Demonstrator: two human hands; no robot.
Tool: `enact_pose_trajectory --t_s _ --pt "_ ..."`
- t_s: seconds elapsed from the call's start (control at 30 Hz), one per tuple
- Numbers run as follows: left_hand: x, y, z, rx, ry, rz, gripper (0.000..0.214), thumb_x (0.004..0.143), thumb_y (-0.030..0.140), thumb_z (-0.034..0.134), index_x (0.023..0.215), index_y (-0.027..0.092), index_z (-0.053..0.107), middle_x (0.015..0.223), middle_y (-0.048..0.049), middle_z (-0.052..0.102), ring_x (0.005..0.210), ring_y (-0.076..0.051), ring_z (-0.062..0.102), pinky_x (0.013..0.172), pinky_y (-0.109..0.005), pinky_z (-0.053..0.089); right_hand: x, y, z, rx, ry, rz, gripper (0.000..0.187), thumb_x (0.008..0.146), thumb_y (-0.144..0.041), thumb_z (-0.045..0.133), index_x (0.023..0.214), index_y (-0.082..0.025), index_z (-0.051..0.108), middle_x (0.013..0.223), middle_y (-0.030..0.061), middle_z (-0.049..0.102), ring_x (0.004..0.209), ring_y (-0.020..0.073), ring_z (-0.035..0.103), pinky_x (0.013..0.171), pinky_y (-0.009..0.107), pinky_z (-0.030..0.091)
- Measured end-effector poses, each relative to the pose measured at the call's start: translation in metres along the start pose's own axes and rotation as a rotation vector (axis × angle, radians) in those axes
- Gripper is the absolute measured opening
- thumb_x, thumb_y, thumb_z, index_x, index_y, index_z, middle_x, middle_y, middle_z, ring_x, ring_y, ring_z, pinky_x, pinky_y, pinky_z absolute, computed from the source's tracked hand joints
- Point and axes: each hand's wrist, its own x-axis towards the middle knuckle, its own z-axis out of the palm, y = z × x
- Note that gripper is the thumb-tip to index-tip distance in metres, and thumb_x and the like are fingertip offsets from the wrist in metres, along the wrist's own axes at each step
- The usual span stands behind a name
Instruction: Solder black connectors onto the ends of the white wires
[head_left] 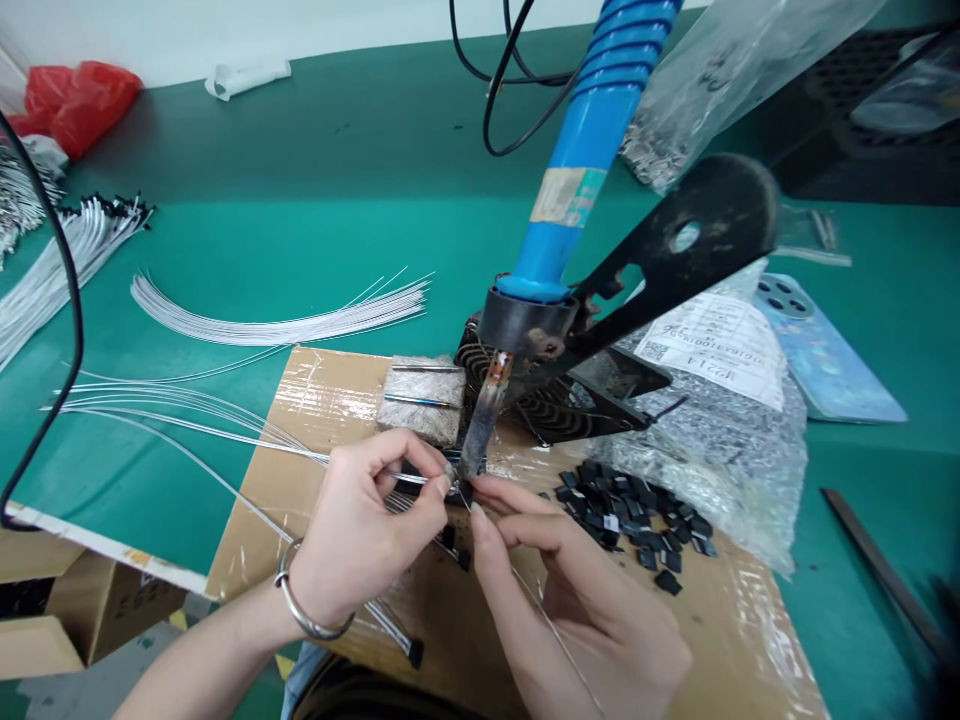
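My left hand [364, 530] pinches a thin white wire [225, 432] and holds its end against the tip of a soldering iron [487, 410]. The iron has a blue handle [589, 150] and rests slanted in a black stand [660, 270]. My right hand [577, 590] pinches a strand of solder wire [559, 640] and a small black part at the same tip. Both hands meet under the iron's tip, on a taped cardboard sheet [315, 400]. A pile of small black components [637, 520] lies just right of my right hand.
Bundles of white wires [285, 325] lie on the green table [262, 130] to the left. A grey cleaning pad [421, 398] sits behind my hands. Clear bags of small parts [720, 420], a phone [825, 350], a red bag [75, 100] and black cables [502, 90] surround the work spot.
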Motion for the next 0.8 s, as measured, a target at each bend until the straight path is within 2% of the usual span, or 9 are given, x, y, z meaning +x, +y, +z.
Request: enact_pose_trajectory --t_s 0.23,0.4,0.8 --pt "0.0001 -0.0002 -0.0001 0.008 0.006 -0.002 0.008 0.078 0.017 0.064 0.071 0.018 0.067 0.075 -0.0044 0.077 0.067 -0.015 0.066 0.06 -0.023 0.05 -0.0013 -0.0001 0.0011 0.035 0.01 0.033 0.015 0.093 -0.02 0.077 0.081 -0.027 0.073 0.105 0.0003 0.085 0.098 0.0142 0.082 0.089 0.021 0.061" --pt "-0.0005 0.0002 -0.0004 0.024 0.0 -0.006 0.007 0.079 0.019 0.065 0.072 0.018 0.067 0.075 -0.0047 0.077 0.064 -0.015 0.064 0.056 -0.024 0.047 -0.0009 -0.0016 0.0007 0.02 0.015 0.033 0.015 0.093 -0.02 0.077 0.079 -0.026 0.073 0.105 0.0014 0.086 0.097 0.0156 0.083 0.087 0.022 0.061" --pt "-0.0002 0.0023 -0.0001 0.005 0.002 -0.01 0.007 0.078 0.018 0.065 0.071 0.018 0.067 0.075 -0.0054 0.078 0.066 -0.016 0.066 0.059 -0.024 0.05 -0.0007 -0.0021 0.0007 0.007 0.021 0.016 0.015 0.093 -0.021 0.077 0.078 -0.024 0.073 0.102 0.0056 0.086 0.096 0.0186 0.083 0.085 0.025 0.063"
